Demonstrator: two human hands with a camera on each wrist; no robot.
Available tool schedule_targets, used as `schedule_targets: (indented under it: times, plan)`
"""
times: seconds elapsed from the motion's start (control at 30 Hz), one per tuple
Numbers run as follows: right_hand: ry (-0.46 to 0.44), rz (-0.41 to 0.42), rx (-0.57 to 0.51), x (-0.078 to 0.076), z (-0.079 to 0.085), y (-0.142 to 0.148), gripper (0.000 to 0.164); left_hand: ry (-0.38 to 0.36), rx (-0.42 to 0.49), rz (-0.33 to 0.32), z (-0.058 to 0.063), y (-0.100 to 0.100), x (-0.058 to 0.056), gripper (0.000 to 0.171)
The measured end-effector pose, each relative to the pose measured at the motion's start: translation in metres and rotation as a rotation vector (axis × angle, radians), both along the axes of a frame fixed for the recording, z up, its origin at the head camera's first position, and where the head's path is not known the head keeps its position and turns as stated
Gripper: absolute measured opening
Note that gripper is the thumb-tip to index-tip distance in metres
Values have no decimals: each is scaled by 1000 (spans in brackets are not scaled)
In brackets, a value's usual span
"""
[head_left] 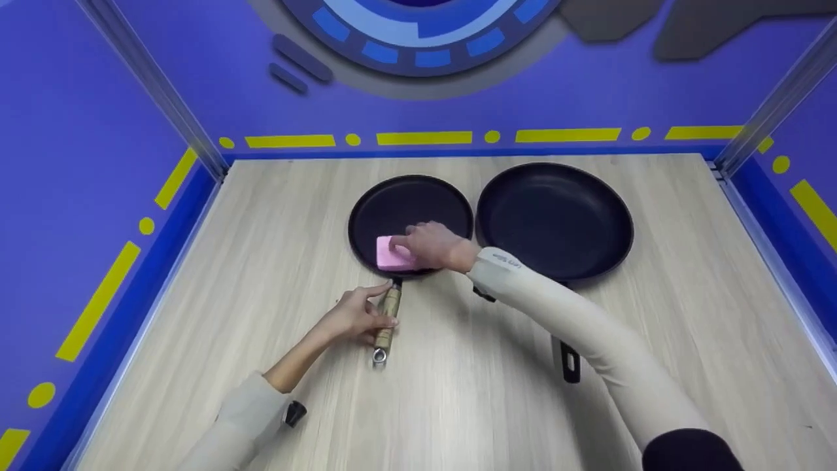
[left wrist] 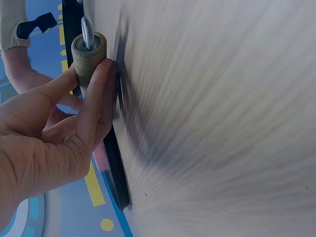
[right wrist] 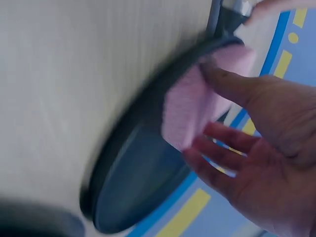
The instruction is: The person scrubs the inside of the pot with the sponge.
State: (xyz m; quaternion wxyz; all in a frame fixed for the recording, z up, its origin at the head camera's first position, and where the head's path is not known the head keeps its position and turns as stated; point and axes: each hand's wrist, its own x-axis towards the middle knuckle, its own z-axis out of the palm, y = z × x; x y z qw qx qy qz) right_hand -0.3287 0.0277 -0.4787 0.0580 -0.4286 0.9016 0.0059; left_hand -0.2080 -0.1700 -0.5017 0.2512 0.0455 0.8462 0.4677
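Sponge [head_left: 387,258] pinched by right hand [head_left: 435,246] at near edge of smaller pan [head_left: 412,199]; handle [head_left: 391,303] gripped by left hand [head_left: 355,315].

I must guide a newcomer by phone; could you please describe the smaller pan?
On the pale wooden table, the smaller pan is left of the larger pan. The right hand holds a pink sponge over it. Only this pan has a tan handle.

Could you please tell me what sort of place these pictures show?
It is probably a purpose-built booth rather than a household kitchen: blue panels printed with yellow markings wall in three sides of a wood-grained tabletop, and metal posts stand at its far corners.
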Motion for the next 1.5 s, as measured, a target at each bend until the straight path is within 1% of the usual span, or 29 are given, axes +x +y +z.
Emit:
schedule_targets:
  times: [0.13,0.23,0.37,0.57,0.63,0.7,0.8,0.87,0.93,1.03,1.1,1.17,1.23,1.33,1.4,1.47,1.5]
  plan:
    - [25,55,81,-5,7,19,55,-4,6,4,1,0,0,81]
    - [46,63,124,-9,9,31,55,2,0,4,1,0,1,81]
    - [52,55,129,-13,7,39,52,13,-9,3,1,1,1,80]
    - [27,30,148,-13,6,39,55,3,-9,13,0,2,1,81]
    - [34,22,153,-13,6,39,57,-6,-5,17,0,3,2,81]
    - [51,21,145,-12,7,40,60,-10,-9,18,1,4,2,82]
    - [122,38,130,-10,11,44,64,10,-44,-3,3,4,1,81]
    - [166,41,108,-10,16,48,65,40,-93,-30,5,5,0,81]
    - [192,28,76,-11,22,55,65,75,-149,-57,8,5,-1,81]
    - [182,-15,15,-14,34,69,66,107,-224,-82,10,5,-4,82]
    - [171,-52,-5,-17,42,83,67,130,-256,-101,11,5,-7,80]
    - [165,-90,-16,-20,50,98,68,165,-297,-121,13,7,-11,76]
    - [160,-124,-27,-23,55,114,68,221,-370,-135,15,9,-15,67]
    - [140,-183,-72,-26,61,139,65,305,-504,-115,20,18,-23,54]
    - [122,-225,-101,-29,62,155,62,381,-579,-92,23,27,-27,46]
    - [99,-272,-116,-31,62,171,60,469,-602,-66,24,39,-29,41]
    - [85,-294,-119,-32,60,178,60,515,-591,-58,25,46,-30,39]
